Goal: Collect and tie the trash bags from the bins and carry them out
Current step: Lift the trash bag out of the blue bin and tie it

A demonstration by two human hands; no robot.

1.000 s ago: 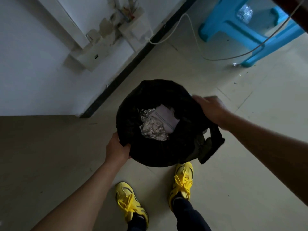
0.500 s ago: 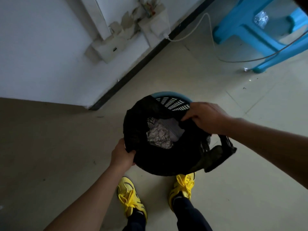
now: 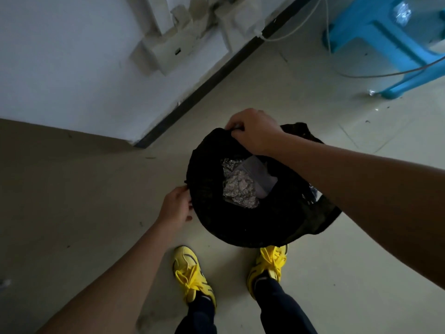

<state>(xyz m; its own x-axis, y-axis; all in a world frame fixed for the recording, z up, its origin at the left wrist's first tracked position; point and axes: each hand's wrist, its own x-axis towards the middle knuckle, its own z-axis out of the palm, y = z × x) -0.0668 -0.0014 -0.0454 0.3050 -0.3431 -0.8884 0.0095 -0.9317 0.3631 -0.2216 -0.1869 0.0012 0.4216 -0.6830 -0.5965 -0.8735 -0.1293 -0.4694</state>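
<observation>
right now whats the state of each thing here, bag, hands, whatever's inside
black trash bag: mouth open, untied, rim held at two spots
left hand: pinching the bag's near-left rim
right hand: gripping the bag's far rim
foil: crumpled, lying inside the bag
white cable: plugged in at the wall, trailing over the floor

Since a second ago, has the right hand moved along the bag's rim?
Yes. The right hand has gone from the trash bag's right side to its far edge, toward the wall.

Dim rm: white wall [image 3: 60, 68], tile floor [image 3: 72, 201], blue stool [image 3: 375, 27].
</observation>
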